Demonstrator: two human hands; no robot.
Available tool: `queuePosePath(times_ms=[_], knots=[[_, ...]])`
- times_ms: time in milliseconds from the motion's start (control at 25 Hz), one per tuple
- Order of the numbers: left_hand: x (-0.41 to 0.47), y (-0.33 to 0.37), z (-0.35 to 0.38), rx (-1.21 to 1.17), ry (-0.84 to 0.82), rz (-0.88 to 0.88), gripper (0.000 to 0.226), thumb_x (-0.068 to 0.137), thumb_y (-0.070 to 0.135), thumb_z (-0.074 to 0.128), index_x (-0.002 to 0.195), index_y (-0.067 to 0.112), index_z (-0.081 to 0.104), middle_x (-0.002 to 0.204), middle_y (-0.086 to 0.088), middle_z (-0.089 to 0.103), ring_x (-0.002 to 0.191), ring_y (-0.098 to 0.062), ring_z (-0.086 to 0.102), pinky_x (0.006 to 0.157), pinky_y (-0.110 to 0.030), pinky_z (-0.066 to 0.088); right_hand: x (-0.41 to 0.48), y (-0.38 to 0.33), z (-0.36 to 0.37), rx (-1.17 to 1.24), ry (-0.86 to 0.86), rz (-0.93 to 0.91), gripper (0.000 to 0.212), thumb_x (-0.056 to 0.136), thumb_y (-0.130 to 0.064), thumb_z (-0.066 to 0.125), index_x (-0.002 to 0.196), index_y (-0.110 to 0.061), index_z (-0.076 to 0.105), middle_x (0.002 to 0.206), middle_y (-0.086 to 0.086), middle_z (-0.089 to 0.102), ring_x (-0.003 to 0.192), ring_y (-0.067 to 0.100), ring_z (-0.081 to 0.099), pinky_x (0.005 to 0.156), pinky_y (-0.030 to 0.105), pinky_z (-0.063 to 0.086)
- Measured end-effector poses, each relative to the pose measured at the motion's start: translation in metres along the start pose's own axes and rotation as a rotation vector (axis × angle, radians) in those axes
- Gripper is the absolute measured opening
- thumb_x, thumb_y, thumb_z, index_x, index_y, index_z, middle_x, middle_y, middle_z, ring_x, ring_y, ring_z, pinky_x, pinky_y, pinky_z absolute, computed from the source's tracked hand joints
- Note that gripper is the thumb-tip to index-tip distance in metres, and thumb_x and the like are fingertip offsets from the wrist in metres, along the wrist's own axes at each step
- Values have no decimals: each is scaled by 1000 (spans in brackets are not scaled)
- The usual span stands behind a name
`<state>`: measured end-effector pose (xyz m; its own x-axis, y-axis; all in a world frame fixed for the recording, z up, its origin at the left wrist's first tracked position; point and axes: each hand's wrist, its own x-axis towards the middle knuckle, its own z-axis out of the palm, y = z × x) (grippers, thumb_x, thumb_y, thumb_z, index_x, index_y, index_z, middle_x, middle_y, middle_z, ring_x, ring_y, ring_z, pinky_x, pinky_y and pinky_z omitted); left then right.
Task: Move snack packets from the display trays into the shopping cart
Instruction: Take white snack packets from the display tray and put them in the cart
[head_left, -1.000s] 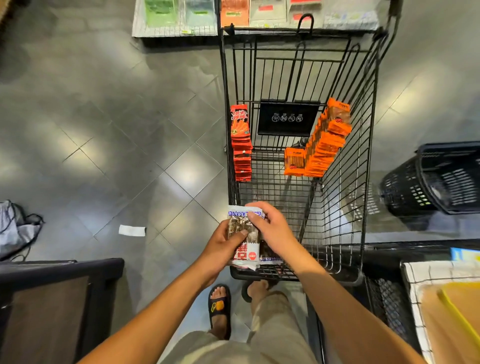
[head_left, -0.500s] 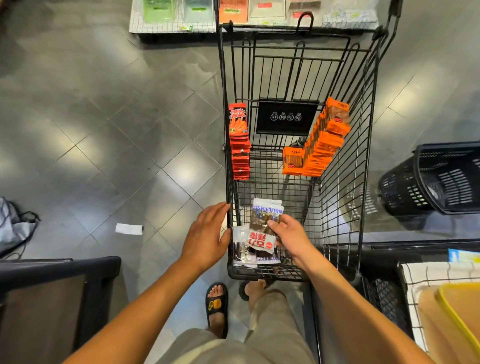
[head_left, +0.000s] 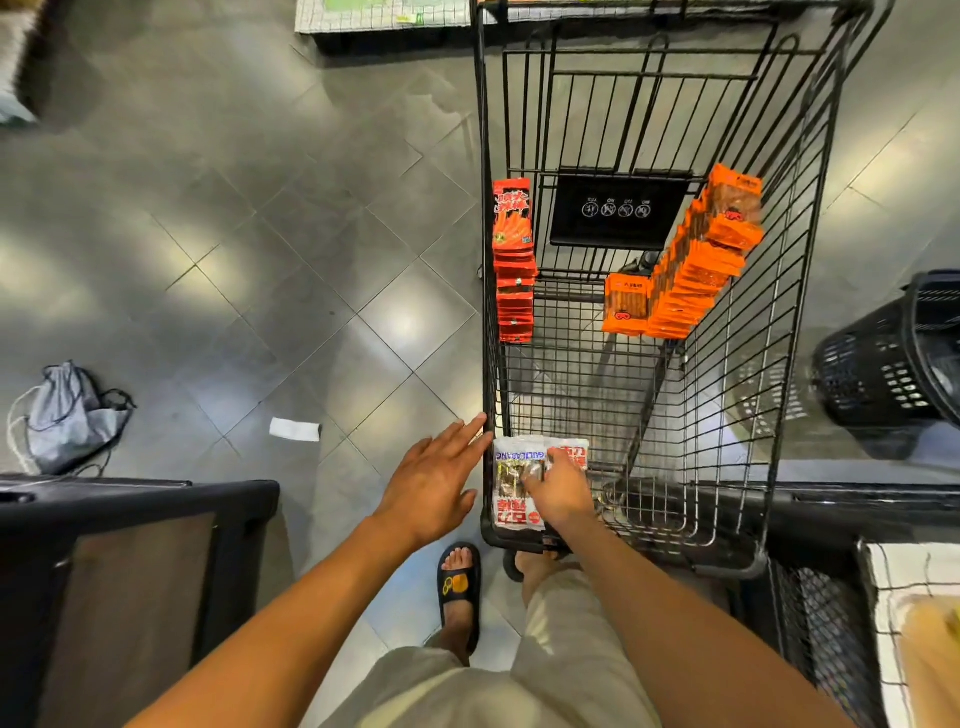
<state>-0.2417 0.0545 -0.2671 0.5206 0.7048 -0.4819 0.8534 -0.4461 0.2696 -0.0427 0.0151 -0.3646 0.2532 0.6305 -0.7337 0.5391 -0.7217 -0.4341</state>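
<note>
The black wire shopping cart (head_left: 800, 291) stands in front of me. In its near left corner lie white snack packets (head_left: 511, 488) with red and blue print. My right hand (head_left: 561, 493) reaches down into that corner, its fingers curled over a white packet there. My left hand (head_left: 436, 478) hovers outside the cart's left wall with its fingers straight and holds nothing. A stack of red packets (head_left: 513, 260) leans on the cart's left wall. Orange packets (head_left: 696, 275) are piled against the right wall.
A black plastic basket (head_left: 893, 364) sits right of the cart. A dark stand (head_left: 130, 519) is at my left, and a wire tray edge (head_left: 883, 597) at the lower right. A grey drawstring bag (head_left: 67, 415) and a paper slip (head_left: 294, 429) lie on the tiled floor. A display tray (head_left: 384, 13) is at the top.
My left hand let go of the packets and moved out to the left of the cart. My right hand lowered its white packet into the cart's near left corner.
</note>
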Motion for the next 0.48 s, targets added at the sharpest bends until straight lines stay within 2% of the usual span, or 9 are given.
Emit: queuePosePath(times_ms=[160,240,360,480], knots=[[-1,-2,-1,-2,-21,2,88,100,41,60,164,33,1,171,10,-14,159,-19,3,127,-43,16,-4,3,-1,49,-108,-1,89,74,-37,83,149,-22,38,133,6,59,117,27,60,97,41,53],[-3,1,-1,-39,-8,-7,86,99,40,60,165,33,5,172,8,-9,159,-20,6,127,-42,18,-9,11,-2,-84,-94,-3,85,68,-42,84,140,-31,39,123,0,61,109,24,63,91,45,56],[-11,4,1,-90,-2,-28,81,100,38,60,164,33,10,173,5,4,159,-22,12,126,-41,19,-24,16,-4,-169,-83,-35,69,70,-47,81,126,-30,45,115,-2,63,102,24,65,89,46,55],[-26,1,3,-113,-5,-11,75,101,36,59,163,32,17,172,3,10,157,-23,17,124,-40,24,-44,10,-10,-133,-58,-49,69,83,-47,74,140,-22,44,127,2,58,115,26,61,98,45,51]])
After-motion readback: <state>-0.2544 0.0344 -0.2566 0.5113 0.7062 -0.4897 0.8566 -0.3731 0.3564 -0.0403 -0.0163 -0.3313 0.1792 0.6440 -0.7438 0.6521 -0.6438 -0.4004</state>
